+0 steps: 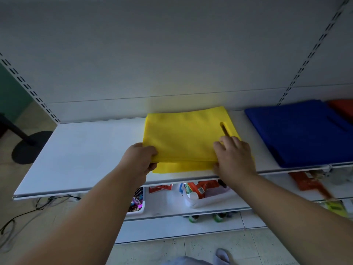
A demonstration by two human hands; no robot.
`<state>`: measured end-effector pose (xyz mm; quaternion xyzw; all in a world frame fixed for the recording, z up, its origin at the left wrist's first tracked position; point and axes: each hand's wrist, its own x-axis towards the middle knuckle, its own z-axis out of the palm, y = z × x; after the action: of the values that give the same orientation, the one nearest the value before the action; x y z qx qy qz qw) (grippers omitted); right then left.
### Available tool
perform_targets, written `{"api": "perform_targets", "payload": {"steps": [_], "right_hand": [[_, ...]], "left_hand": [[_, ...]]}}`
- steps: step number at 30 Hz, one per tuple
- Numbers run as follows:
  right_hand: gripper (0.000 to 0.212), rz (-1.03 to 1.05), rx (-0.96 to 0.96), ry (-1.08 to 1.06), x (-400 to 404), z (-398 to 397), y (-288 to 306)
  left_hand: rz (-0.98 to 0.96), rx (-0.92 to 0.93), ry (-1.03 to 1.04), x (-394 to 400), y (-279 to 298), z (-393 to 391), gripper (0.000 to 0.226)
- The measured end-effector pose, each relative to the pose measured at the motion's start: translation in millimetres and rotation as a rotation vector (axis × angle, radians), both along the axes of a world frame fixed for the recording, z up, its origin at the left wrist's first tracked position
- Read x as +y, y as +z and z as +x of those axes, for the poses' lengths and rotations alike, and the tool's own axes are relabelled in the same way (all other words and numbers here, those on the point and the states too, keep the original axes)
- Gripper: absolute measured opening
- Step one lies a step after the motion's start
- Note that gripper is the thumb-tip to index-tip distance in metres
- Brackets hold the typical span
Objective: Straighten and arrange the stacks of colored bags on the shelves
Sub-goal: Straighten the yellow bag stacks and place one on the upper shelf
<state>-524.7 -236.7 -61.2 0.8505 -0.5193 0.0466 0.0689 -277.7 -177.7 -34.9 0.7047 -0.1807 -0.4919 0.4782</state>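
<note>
A stack of yellow bags (pixel 183 136) lies flat on the white shelf (pixel 80 155), with a slot handle showing near its right side. The lowest yellow bag sticks out toward the front edge. My left hand (pixel 140 159) grips the stack's front left corner, thumb on top and fingers underneath. My right hand (pixel 233 155) holds the front right part, fingers spread on top and thumb at the front edge. To the right lies a stack of blue bags (pixel 303 131). A red-orange stack (pixel 342 107) shows behind it at the frame's edge.
The shelf's left half is bare white surface. Lower shelves hold white bins (pixel 208 197) with packaged goods and an orange packet (pixel 309 182). A black stand base (pixel 28 148) and loose cables (pixel 28 211) sit on the floor at the left.
</note>
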Motion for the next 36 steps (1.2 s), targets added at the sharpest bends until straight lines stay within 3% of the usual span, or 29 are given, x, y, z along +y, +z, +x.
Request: {"api": "perform_targets", "payload": {"steps": [5,8,18,23,27,33,36], "right_hand": [[0.067,0.212,-0.048,-0.138,-5.0,-35.1,0.4],[0.082,0.308,-0.120,-0.129,-10.6,-43.7,-4.0],[0.108,0.219,0.037,0.017,-19.2,-21.1,0.7],[0.084,0.148,0.050,0.060,-14.1,-0.2,-7.0],[0.069,0.143,-0.069,-0.042,-25.2,-16.8,-6.7],[0.081,0.232,-0.224,-0.287,-21.9,-29.8,-7.9],[0.092,0.304,-0.325,-0.403,-23.8,-36.4,-13.6]], "left_hand": [[0.220,-0.600,-0.276,6.5,-15.3,3.9,0.007],[0.249,-0.783,-0.343,7.9,-22.3,1.1,0.013],[0.188,-0.311,-0.076,-7.0,-2.9,-14.2,0.015],[0.025,-0.010,0.080,-11.8,11.0,-20.0,0.014],[-0.004,-0.155,0.079,-13.0,5.0,-7.1,0.018],[0.102,-0.495,-0.120,0.4,-24.6,1.8,0.030],[0.118,-0.564,-0.161,-2.2,-30.1,6.0,0.034]]}}
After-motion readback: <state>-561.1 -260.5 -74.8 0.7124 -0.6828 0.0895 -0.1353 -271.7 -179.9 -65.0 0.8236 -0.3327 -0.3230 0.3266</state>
